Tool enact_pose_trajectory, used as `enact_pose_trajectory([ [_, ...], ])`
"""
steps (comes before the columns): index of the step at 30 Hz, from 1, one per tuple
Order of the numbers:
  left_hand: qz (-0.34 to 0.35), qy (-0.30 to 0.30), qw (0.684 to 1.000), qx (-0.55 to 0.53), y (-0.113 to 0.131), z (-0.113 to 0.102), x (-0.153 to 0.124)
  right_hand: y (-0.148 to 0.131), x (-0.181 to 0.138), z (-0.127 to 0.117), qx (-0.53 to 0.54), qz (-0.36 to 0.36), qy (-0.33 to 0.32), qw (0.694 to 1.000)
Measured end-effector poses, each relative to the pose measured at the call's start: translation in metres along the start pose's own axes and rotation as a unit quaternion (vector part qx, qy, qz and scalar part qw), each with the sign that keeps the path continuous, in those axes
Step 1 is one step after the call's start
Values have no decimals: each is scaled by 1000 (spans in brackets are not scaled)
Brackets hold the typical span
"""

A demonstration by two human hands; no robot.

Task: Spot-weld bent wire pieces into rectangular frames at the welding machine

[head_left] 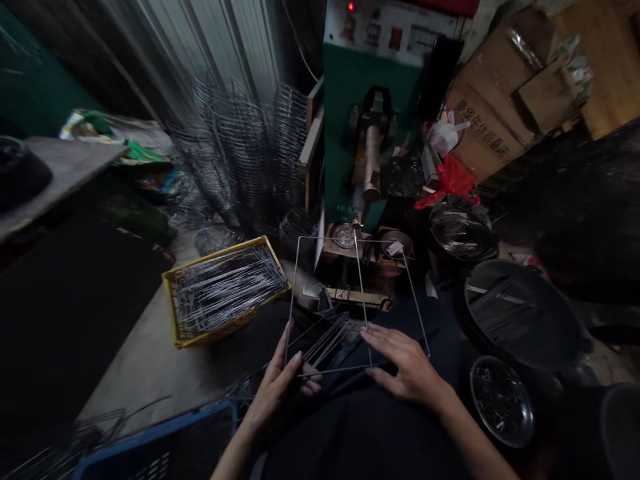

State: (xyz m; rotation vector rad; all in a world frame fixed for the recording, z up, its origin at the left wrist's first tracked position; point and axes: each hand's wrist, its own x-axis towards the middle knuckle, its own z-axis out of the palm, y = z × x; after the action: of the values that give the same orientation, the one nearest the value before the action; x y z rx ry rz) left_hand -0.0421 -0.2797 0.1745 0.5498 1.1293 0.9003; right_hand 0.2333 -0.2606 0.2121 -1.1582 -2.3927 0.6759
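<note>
A thin metal wire frame (294, 280) stretches from my lap to the machine in front. My left hand (281, 377) grips its near left corner between thumb and fingers. Along its middle runs a straight rod (361, 280), whose far end meets the frame's far wire just under the machine's metal tip (357, 219). My right hand (407, 363) pinches the near end of this rod, with the thumb close to the near crosswire. Several loose bent wires (327, 343) lie beneath the frame, over my lap.
A green machine (343, 133) with a red light stands ahead. Left of it are stacked wire racks (240, 147) and a yellow crate (173, 317) of wire pieces. A blue crate (150, 437) sits near left. Black round tubs (525, 317) and a cardboard box (493, 100) are right.
</note>
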Motion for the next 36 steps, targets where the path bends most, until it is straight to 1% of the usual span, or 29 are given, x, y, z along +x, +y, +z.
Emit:
enact_pose_trajectory([
  [5,-10,-5,1000,-4,0,6,3,3,7,7,6,-3,-13,1000],
  [9,-5,-14,1000,-6,-2,8,8,4,10,14,0,-1,-15,1000],
  [13,-3,-19,1000,4,-3,7,12,12,3,17,-21,20,-17,999],
  [15,2,-20,1000,7,-3,4,13,19,-7,14,-37,42,-6,998],
  [18,8,-14,1000,6,-4,0,14,29,-24,5,-70,97,39,992],
  [20,11,-10,1000,3,-4,-1,15,30,-30,0,-82,122,62,987],
  [21,13,-11,1000,0,-4,-1,15,28,-30,-1,-78,121,62,988],
  [23,13,-15,1000,-12,-4,1,15,22,-27,1,-54,96,40,993],
  [25,9,-21,999,-27,-4,3,14,14,-18,6,-22,71,12,997],
  [30,6,-45,999,-19,-4,8,8,-4,7,21,10,53,-41,998],
  [32,8,-52,998,-19,-5,8,7,-8,14,24,22,23,-63,998],
  [34,7,-55,998,-22,-5,7,6,-9,17,26,32,-10,-71,997],
  [36,7,-53,998,-20,-4,5,6,-8,14,25,28,-21,-60,998],
])
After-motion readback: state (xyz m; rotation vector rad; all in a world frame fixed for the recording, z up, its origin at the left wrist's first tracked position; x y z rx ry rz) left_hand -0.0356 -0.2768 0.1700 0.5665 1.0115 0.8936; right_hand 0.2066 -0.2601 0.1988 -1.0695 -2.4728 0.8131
